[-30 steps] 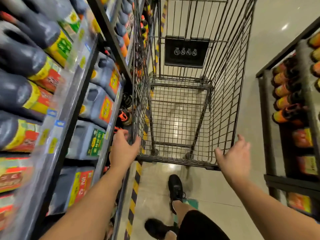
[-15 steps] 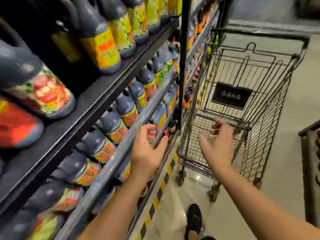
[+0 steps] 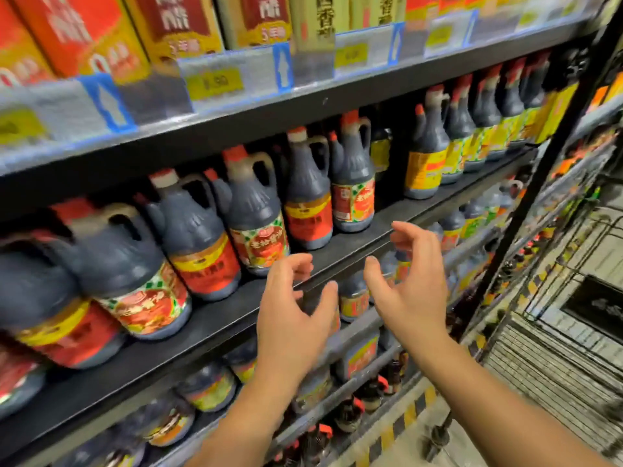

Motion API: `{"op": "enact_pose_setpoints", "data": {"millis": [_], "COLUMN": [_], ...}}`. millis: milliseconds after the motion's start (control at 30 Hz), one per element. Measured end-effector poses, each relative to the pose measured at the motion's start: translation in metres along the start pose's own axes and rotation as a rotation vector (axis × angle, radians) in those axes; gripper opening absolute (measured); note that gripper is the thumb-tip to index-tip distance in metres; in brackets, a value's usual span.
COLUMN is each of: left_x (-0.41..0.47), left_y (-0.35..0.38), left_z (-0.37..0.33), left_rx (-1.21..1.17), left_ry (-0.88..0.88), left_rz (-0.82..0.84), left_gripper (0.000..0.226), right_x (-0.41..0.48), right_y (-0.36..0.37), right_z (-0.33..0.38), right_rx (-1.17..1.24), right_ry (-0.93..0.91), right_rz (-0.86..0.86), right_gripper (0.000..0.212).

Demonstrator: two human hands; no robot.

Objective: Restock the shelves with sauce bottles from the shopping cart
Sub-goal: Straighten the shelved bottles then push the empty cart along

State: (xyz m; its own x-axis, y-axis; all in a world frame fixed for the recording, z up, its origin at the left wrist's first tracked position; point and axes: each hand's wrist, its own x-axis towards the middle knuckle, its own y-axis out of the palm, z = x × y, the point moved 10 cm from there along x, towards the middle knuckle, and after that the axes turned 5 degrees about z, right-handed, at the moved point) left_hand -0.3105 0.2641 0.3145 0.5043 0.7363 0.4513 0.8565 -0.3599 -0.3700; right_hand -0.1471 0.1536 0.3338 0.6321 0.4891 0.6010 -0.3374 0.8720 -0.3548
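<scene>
Glossy, loop-handled dark jugs (image 3: pixel 352 183) line the black shelf (image 3: pixel 236 308); my left hand (image 3: pixel 293 318) and right hand (image 3: pixel 414 291), raised from the wire cart (image 3: pixel 573 332), hover loose, empty.

left hand (image 3: pixel 293 318): bare | right hand (image 3: pixel 414 291): bare | forearms (image 3: pixel 499 399): both bare down to frame's lower edge

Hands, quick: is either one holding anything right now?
Left hand: open, fingers loosely curled, holding nothing.
Right hand: open, fingers loosely curled, holding nothing.
</scene>
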Motion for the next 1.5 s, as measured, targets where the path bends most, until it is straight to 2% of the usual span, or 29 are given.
{"op": "enact_pose_setpoints", "data": {"millis": [300,633,800,933,1033,1133,1200,1300,1333,1400,1433,1500], "left_x": [-0.011,-0.06,-0.091,-0.108,-0.112,-0.112,-0.109,-0.101,-0.098,-0.095,-0.095,-0.096], "left_y": [-0.129,-0.219,-0.263,-0.298,-0.323,-0.342,-0.35,-0.359,-0.36,-0.361,-0.361,-0.36], "left_z": [0.011,0.015,0.019,0.026,0.043,0.064,0.079,0.096,0.099,0.103,0.106,0.109], "left_rx": [0.138,0.291,0.4,0.512,0.549,0.562,0.533,0.46,0.437,0.378,0.347,0.311], "left_ry": [-0.06,-0.164,-0.21,-0.287,-0.383,-0.465,-0.501,-0.523,-0.506,-0.479,-0.472,-0.455], "left_rz": [-0.342,-0.644,-0.808,-0.909,-0.914,-0.875,-0.835,-0.771,-0.757,-0.734,-0.729,-0.726], "left_gripper": [0.031,0.033,0.033,0.042,0.054,0.066,0.078,0.097,0.101,0.104,0.106,0.106], "right_x": [0.006,-0.017,-0.042,-0.056,-0.055,-0.059,-0.06,-0.056,-0.056,-0.057,-0.055,-0.048], "right_y": [0.084,0.151,0.174,0.192,0.205,0.224,0.237,0.267,0.273,0.275,0.278,0.293], "right_z": [0.093,0.181,0.229,0.265,0.288,0.304,0.313,0.314,0.318,0.332,0.336,0.331], "right_rx": [0.138,0.24,0.207,0.016,-0.137,-0.296,-0.281,-0.342,-0.412,-0.521,-0.542,-0.54], "right_ry": [-0.212,-0.473,-0.607,-0.731,-0.78,-0.825,-0.83,-0.784,-0.82,-0.946,-0.937,-0.756], "right_rz": [0.18,0.403,0.504,0.532,0.514,0.566,0.646,0.822,0.831,0.709,0.7,0.821], "right_gripper": [0.046,0.048,0.051,0.056,0.052,0.044,0.031,0.034,0.038,0.043,0.044,0.047]}}
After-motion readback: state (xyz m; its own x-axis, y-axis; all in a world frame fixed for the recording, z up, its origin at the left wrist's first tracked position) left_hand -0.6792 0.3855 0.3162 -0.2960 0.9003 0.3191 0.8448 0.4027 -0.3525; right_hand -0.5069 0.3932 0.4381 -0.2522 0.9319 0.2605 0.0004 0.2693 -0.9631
